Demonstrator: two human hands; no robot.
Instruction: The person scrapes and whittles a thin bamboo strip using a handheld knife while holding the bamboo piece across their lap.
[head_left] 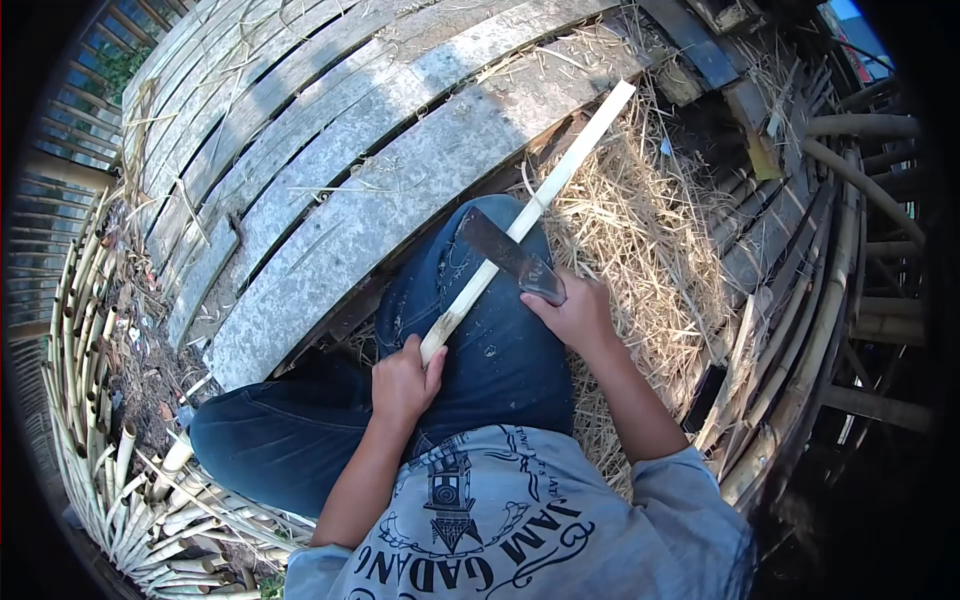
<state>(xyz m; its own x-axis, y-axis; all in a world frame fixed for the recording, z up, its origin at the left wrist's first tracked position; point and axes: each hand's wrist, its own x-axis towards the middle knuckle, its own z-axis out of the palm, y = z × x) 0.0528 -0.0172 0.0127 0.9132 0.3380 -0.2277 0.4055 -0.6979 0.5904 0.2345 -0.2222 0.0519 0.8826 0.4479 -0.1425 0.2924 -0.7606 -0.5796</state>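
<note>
A long pale bamboo strip (575,155) slants up and to the right across my bent knee. My left hand (402,382) is closed around its lower end, which looks darker and frayed. My right hand (582,312) grips the handle of a broad, dark-bladed knife (497,246). The blade lies across the strip near its middle, over the jeans (500,340); whether its edge is cutting in, I cannot tell. A thin curl stands off the strip just above the blade. The strip's far end reaches over a heap of shavings (640,240).
Weathered wooden planks (350,215) with gaps between them lie ahead of my knees. Many cut bamboo poles (85,330) are piled at the left. Split bamboo lengths (805,350) and a bamboo frame line the right side. A dark board (690,45) lies at the top right.
</note>
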